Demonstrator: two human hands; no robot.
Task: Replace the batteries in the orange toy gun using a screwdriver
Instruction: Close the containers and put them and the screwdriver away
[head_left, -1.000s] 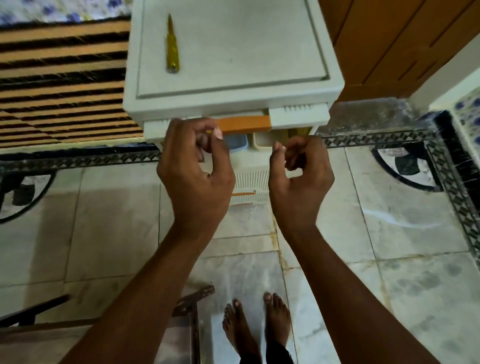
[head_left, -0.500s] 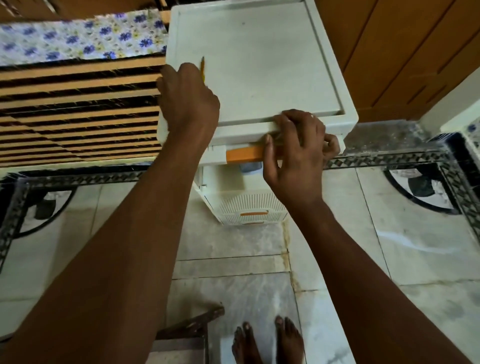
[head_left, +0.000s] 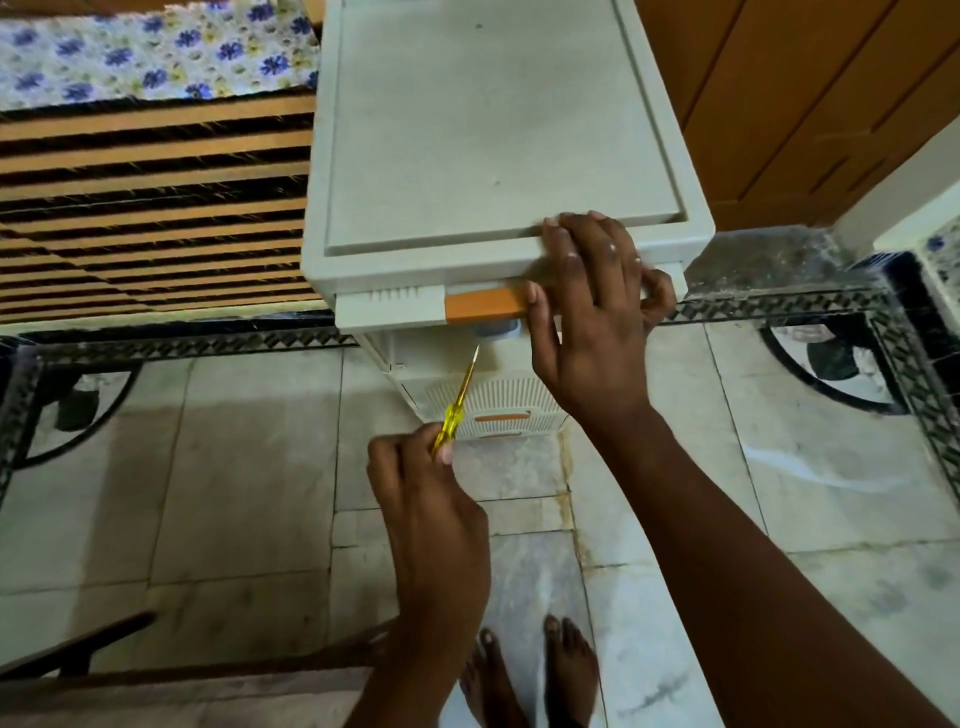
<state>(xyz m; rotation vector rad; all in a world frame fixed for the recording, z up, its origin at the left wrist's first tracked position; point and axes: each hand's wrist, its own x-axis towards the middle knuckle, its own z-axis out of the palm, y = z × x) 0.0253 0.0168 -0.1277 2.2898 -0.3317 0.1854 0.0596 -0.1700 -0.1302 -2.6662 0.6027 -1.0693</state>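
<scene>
My left hand (head_left: 431, 499) grips a yellow-handled screwdriver (head_left: 457, 402) in front of a white plastic drawer cabinet (head_left: 467, 130), with the tip pointing up toward the top drawer. My right hand (head_left: 592, 312) lies over the cabinet's front edge. Its fingers rest on the top and its thumb sits against the drawer's orange handle (head_left: 483, 305). The top drawer (head_left: 389, 306) sticks out slightly, and a blue-grey object (head_left: 496, 330) shows just below it. No orange toy gun or batteries are in view.
A slatted wooden bed frame (head_left: 156, 208) with a floral cloth (head_left: 156, 52) stands left of the cabinet. A brown wooden door (head_left: 779, 104) is behind on the right. My bare feet (head_left: 530, 670) stand on the marble floor, with a wooden frame (head_left: 104, 675) at the bottom left.
My left hand took the screwdriver off the cabinet top and brought it down in front of the drawers. My right hand moved onto the drawer front, and the drawer went further in.
</scene>
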